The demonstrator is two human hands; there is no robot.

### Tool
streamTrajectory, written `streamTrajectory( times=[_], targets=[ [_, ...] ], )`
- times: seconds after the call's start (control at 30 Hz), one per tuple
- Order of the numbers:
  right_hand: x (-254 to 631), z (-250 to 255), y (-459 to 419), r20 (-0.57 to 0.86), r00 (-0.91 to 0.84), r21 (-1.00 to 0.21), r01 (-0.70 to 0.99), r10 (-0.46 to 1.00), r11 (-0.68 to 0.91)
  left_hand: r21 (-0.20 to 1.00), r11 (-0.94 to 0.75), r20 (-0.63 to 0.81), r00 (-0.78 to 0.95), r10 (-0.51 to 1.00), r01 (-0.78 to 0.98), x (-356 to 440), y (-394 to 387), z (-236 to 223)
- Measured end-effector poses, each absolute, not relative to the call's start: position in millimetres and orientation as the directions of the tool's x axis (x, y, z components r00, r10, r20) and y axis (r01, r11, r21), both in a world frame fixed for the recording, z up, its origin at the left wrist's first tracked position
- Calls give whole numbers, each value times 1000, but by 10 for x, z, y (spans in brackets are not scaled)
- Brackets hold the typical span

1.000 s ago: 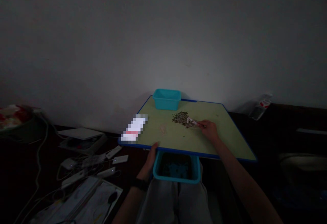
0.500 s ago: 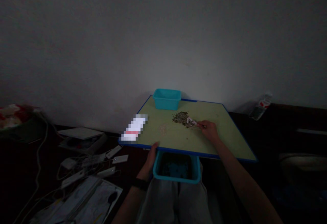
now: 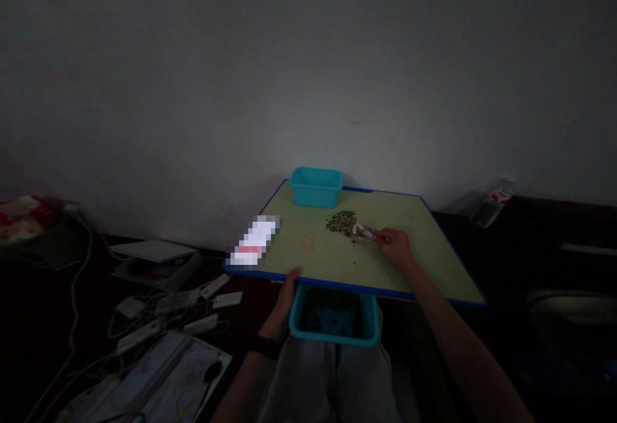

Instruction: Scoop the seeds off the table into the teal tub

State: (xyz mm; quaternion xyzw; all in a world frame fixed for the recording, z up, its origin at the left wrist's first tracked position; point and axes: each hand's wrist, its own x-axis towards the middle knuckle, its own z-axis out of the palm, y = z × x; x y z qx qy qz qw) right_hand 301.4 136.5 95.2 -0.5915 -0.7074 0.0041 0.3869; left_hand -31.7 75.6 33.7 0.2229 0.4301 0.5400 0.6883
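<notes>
My right hand (image 3: pixel 396 247) is closed on the near end of a small, pale, flat tool (image 3: pixel 365 229), its exact kind too dim to make out. The tool's far end touches the right side of a pile of small dark and light grains (image 3: pixel 342 222), which look like seeds. These lie on a pale green board (image 3: pixel 385 211) with a blue rim. My left hand (image 3: pixel 286 293) grips the board's front edge, thumb on top, other fingers hidden. Beside it, a blue plastic basin (image 3: pixel 333 339) with dark contents rests on my lap, partly under the board.
A second blue basin (image 3: pixel 315 195) stands at the board's back left. A phone with a lit, blurred screen (image 3: pixel 254 243) lies at the left edge. Small pale bits (image 3: pixel 307 243) are left of the pile. Cables and chargers (image 3: pixel 193 304) lie left; a bottle (image 3: pixel 492 204) is at right.
The pale tool has turned slightly in my right hand and its tip has shifted a little at the pile's edge. My left hand and both basins have stayed put.
</notes>
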Motion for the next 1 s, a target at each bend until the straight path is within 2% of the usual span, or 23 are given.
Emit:
streamTrajectory(
  times=[0.2,0.37,0.57,1.0],
  targets=[
    [2994,989,1331,548,73,-527,804,833,276,782,297,-329,42,943,-548,-322,766,315],
    [3079,981,1150,567,33,-464,838,823,287,775,308,-338,50,940,-551,-326,761,304],
    [3100,952,894,576,9,-449,839,817,307,793,287,-339,3,941,-538,-306,780,311],
    [3080,883,946,586,-43,-377,869,809,319,792,291,-327,30,945,-537,-301,790,311]
  ],
)
